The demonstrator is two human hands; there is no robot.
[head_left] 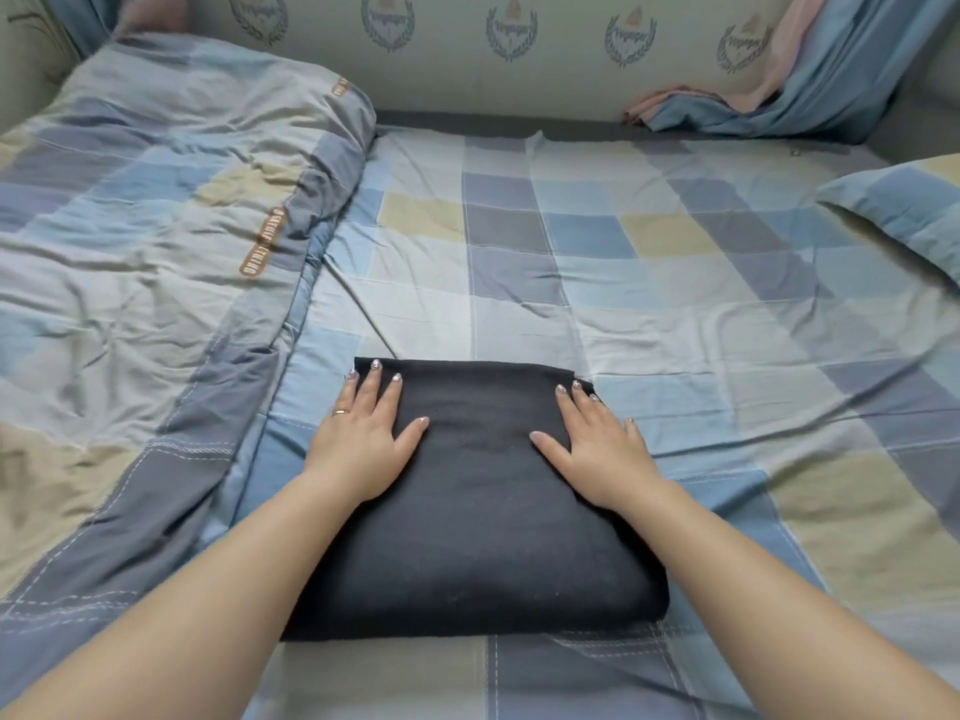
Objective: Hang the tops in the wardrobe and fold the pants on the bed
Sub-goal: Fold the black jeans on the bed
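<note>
Two hands lie flat on the dark folded pants in the head view. The pants sit on the bed, on its checked sheet, near the front edge. They are folded into a thick block.

On the left side of the pants, the left hand presses down with straight, spread fingers. Its fingertips reach the far left corner of the pants. A ring is on one finger.

At the right side of the pants, the right hand presses down too, fingers straight and apart. Its fingertips touch the far right corner.

Left of the pants a checked quilt lies bunched up. Far right of the pants is a checked pillow. Behind the pants, at the far wall, a blue and pink cloth hangs down onto the bed.
</note>
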